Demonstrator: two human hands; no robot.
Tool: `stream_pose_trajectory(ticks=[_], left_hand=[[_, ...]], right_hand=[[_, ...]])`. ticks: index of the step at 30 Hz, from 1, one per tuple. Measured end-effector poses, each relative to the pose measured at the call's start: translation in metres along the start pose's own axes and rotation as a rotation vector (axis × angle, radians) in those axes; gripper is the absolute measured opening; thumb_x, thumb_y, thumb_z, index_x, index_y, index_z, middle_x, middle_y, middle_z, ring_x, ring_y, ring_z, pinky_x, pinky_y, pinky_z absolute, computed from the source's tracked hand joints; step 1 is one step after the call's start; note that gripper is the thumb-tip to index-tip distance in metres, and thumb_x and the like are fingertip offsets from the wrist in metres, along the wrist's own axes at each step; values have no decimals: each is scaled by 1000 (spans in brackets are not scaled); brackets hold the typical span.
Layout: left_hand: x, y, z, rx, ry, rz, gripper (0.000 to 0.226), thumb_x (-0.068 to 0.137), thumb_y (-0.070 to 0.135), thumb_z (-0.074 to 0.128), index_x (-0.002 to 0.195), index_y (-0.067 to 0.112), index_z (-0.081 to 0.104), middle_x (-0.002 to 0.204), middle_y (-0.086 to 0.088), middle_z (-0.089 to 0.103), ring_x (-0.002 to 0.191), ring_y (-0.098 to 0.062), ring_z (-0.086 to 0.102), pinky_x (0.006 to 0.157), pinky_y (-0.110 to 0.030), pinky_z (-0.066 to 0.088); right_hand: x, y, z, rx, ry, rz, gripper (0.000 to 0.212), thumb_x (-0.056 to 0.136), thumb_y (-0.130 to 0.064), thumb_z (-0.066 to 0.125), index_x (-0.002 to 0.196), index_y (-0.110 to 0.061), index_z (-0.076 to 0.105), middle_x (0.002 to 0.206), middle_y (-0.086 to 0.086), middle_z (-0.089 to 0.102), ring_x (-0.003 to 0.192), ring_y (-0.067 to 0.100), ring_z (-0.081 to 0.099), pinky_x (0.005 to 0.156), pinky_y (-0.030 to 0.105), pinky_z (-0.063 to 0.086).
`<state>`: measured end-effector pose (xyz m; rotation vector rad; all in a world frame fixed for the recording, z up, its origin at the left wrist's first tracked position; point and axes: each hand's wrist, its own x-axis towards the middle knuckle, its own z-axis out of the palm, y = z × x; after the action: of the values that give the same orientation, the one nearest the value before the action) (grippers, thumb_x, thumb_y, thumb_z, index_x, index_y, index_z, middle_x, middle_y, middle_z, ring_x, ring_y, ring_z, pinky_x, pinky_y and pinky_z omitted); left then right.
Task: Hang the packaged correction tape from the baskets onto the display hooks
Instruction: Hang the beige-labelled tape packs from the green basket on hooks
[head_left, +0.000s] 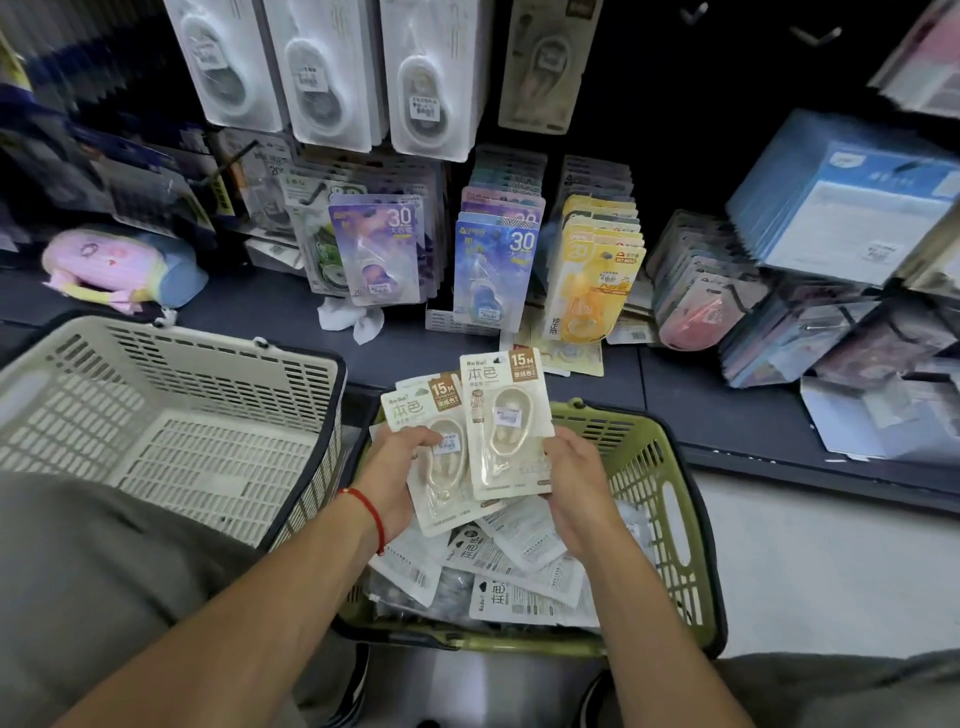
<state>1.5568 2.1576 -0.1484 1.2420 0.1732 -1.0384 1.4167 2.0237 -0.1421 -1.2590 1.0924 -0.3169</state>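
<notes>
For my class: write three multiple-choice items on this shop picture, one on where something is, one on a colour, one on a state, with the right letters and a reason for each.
1. Where do the loose correction tape packs lie?
A. in the green basket
B. on the floor
C. in the beige basket

2. What colour is the band on the left wrist?
A. blue
B. red
C. white

3. What is the right hand doing?
A. hanging idle
B. pressing the shelf
C. holding a 15M pack

Answers: 1 A, the packs pile up inside the green basket; 2 B, a red string circles the wrist; 3 C, its fingers grip the pack's lower edge, while the left hand holds others.
</notes>
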Motion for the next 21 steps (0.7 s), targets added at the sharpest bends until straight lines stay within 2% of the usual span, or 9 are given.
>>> stream_pose_trajectory(ticks=[3,5,8,11,13,15,17,19,21], left_hand=[[-1,4,5,8,-1,7,47,97,5,52,142,12,59,138,-23,65,127,-49,61,108,-69,46],[-4,8,9,-22,-50,-1,39,104,21,50,140,13,63,135,-19,69,125,-42,65,106,-59,52],[-4,7,8,64,-125,68,42,101,30,68,140,18,61,129,-12,74,119,-35,71,102,-58,55],[1,4,1,122,-13,116,59,86,4,83,138,14,57,121,-11,77,110,-35,75,97,-63,57],[5,7,-6,61,61,99,60,82,2,85,134,16,58,117,-11,78,104,-35,77,91,-65,59],[9,11,-12,14,121,106,60,81,2,86,132,19,58,116,-10,78,101,-35,77,88,-67,59],[13,12,-16,-13,171,122,58,80,3,86,128,22,61,113,-8,79,98,-33,78,84,-65,61],[12,11,-16,-16,185,126,56,79,4,86,126,24,62,111,-6,80,97,-32,79,81,-65,61],[10,11,-14,1,176,125,58,78,6,86,127,25,62,112,-5,80,99,-34,78,81,-67,60]], right_hand=[[2,1,3,-98,-36,-30,26,106,-12,43,109,0,65,108,27,71,90,25,58,84,42,47],[0,3,10,-204,-50,-74,27,108,-17,41,111,-5,66,113,26,70,86,23,57,77,39,44],[-2,4,21,-372,-78,-189,25,111,-25,43,105,-18,66,98,11,72,76,15,57,69,35,45],[0,9,21,-385,-65,-247,18,108,-36,54,104,-23,66,103,-9,73,95,11,68,79,28,52],[6,21,10,-590,-66,-235,23,105,-40,60,117,-21,66,119,-8,71,117,16,67,86,24,51],[8,40,-3,-1016,-147,-132,51,101,-46,65,140,-16,57,144,3,61,133,23,57,104,33,49],[5,56,-10,-1291,-208,-39,77,96,-53,67,157,-14,39,162,6,41,150,26,36,122,44,35],[3,61,-9,-1370,-214,-62,82,94,-54,66,159,-16,36,164,4,37,153,25,29,127,49,24],[3,59,-7,-1425,-218,-75,73,91,-52,67,152,-18,44,156,5,46,148,27,38,125,53,23]])
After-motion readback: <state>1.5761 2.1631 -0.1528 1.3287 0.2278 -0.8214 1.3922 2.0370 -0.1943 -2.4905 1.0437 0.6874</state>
